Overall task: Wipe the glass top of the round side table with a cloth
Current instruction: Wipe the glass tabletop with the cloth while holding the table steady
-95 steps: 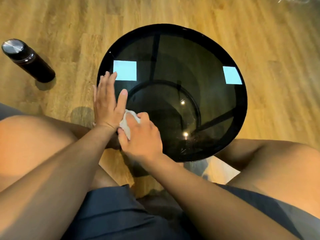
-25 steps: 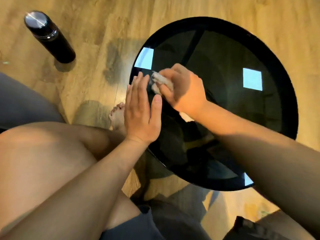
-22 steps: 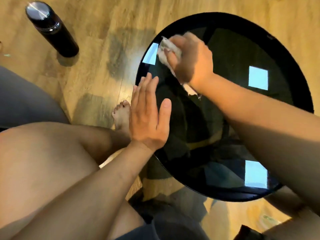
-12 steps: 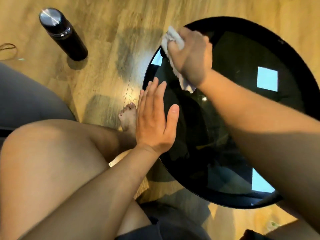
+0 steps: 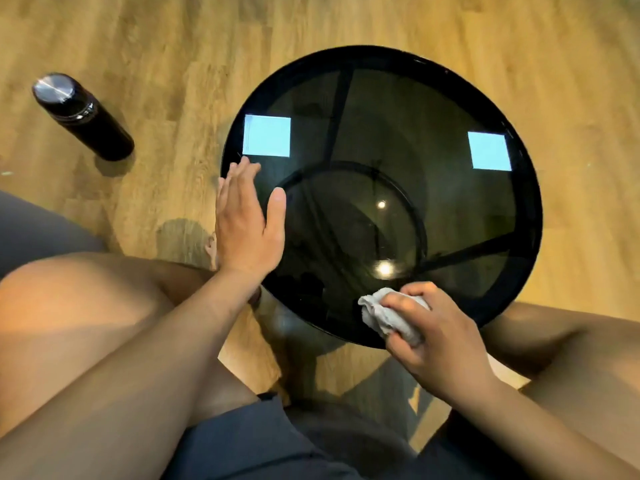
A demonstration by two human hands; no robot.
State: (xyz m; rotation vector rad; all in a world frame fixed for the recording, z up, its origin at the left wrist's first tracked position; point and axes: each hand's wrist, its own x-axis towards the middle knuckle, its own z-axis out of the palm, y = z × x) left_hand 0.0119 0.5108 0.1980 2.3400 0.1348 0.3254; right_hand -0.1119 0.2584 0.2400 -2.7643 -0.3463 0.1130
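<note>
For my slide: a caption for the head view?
Right hand presses a cloth to the glass top; left hand lies flat on it.

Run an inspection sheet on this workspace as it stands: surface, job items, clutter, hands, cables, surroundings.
Surface: dark glass top of the round side table, glossy, with two bright square reflections; the frame bars show through it.
Job's things: white cloth, bunched, at the near edge of the glass.
Clutter: black bottle with a metal cap, standing on the floor to the left of the table, apart from it.
Grippers: left hand flat, fingers straight, on the left edge of the glass; right hand grips the cloth.
Cables: nothing seen.
Surroundings: wooden floor.
</note>
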